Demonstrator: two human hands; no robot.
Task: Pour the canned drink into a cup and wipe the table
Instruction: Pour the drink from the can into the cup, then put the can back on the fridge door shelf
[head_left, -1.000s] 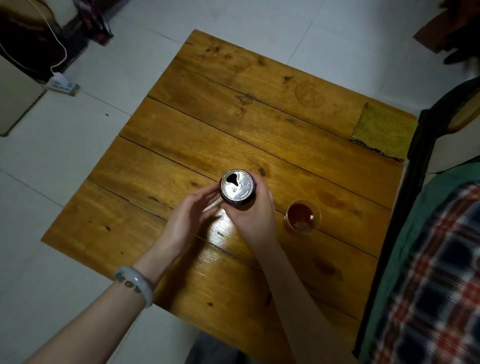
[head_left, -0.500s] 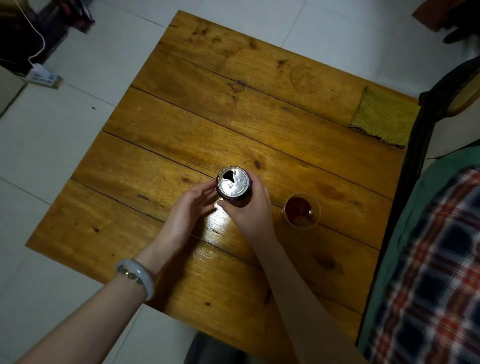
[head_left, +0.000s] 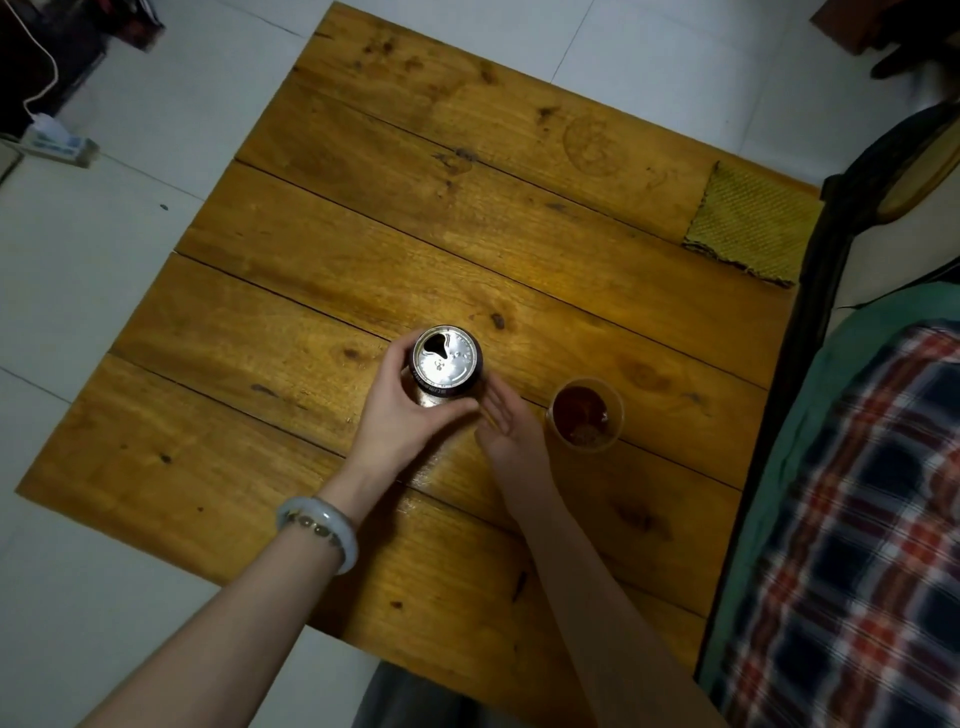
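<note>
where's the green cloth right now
In the head view the green cloth lies flat on the far right corner of the table, beyond the cup and clear of the can.

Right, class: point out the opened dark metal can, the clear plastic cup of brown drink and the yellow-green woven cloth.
opened dark metal can (head_left: 445, 358): head view, on its silver lid.
clear plastic cup (head_left: 619, 413): head view, on its right rim.
yellow-green woven cloth (head_left: 753, 228): head view, on its middle.
</note>
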